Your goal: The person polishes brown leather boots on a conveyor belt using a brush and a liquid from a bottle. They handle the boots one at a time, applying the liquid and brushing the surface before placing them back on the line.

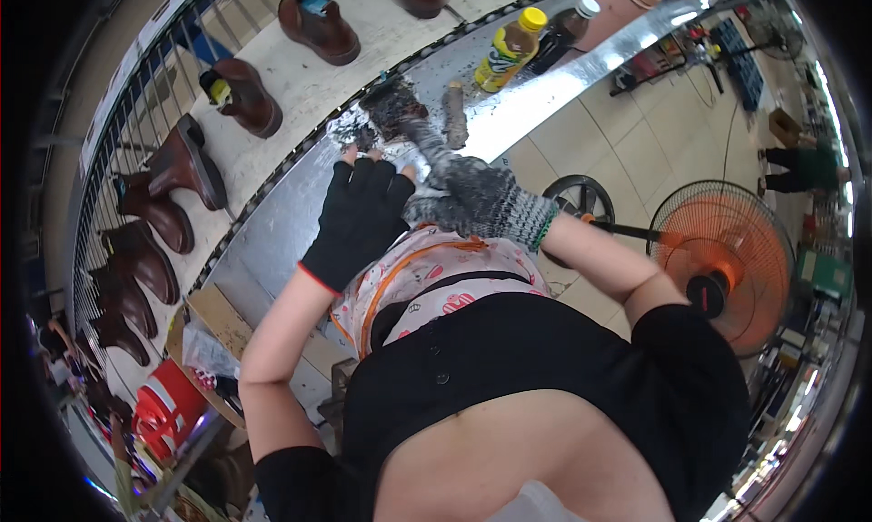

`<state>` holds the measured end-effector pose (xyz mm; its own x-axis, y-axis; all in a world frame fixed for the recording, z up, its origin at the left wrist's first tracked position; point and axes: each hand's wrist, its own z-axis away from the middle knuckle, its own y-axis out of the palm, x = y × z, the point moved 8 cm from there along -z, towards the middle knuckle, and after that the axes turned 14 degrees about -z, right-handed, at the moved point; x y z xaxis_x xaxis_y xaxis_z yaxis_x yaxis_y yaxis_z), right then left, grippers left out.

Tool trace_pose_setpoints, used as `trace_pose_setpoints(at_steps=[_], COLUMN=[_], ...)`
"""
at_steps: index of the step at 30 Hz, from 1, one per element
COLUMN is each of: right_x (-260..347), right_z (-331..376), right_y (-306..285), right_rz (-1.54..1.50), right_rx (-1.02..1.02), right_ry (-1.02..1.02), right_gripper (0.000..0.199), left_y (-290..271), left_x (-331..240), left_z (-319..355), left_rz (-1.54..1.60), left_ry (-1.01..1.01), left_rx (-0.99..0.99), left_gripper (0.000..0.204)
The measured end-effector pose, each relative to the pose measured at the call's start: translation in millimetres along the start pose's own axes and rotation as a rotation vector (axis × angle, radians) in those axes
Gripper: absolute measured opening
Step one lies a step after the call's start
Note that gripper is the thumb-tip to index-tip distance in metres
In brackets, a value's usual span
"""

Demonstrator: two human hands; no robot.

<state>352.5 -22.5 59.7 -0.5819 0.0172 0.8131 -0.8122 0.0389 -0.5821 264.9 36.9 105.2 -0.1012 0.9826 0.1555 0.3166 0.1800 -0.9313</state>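
A dark, ragged clump (395, 109) lay on the metal bench (277, 204), near the edge of the conveyor belt (300, 95), with black smears around it. The right hand (477, 195), in a mottled grey knit glove, was just below it; one grey, stained length reached from that hand to the clump, and whether it was a gloved finger or a cloth I cannot tell, nor whether the fingers pinched anything. The left hand (361, 215), in a black fingerless glove, was back upward near the smears, its fingers slightly spread, the thumb hidden; I cannot tell if they gripped something beneath. Just right of the clump was a grey cylindrical stub (455, 115). Farther along stood a yellow-capped bottle (511, 49) and a white-capped bottle (565, 39) of dark liquid. Brown boots (243, 99) lined the pale belt, and an orange-bladed fan (722, 268) stood at right.
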Motion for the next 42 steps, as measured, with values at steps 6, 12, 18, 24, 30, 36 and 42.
trace_pose_setpoints(at_steps=[6,12,18,24,30,36,42], right_x=[126.0,165.2,197.2,136.8,24.0,-67.6,-26.2], right_z=[-3.1,26.5,21.4,-41.1,-76.0,-76.7,-68.7], right_y=[-61.0,-52.9,-51.3,-100.0,-17.1,74.4,40.4], right_rz=[0.327,0.978,0.955,0.302,0.485,0.286,0.135], right_rx=[0.187,0.12,0.233,0.202,0.013,0.145,0.04], right_ry=[-0.189,-0.528,-0.684,-0.482,-0.308,0.119,0.141], right_gripper=[0.04,0.049,0.039,0.032,0.037,0.044,0.043], left_y=[-79.3,-116.5,-137.9,-76.7,43.6,73.0,78.9], left_x=[17.1,14.6,16.3,110.8,131.2,104.0,90.4], left_z=[7.4,24.0,36.0,97.8,107.6,107.0,104.9], left_rz=[0.126,0.222,0.303,0.209,0.595,0.738,0.778], left_ry=[-0.034,-0.103,-0.14,-0.704,-0.82,-0.91,-0.912], left_rx=[0.032,0.12,0.119,0.182,-0.134,-0.188,-0.082], left_gripper=[0.028,0.029,0.031,0.021,0.028,0.014,0.04])
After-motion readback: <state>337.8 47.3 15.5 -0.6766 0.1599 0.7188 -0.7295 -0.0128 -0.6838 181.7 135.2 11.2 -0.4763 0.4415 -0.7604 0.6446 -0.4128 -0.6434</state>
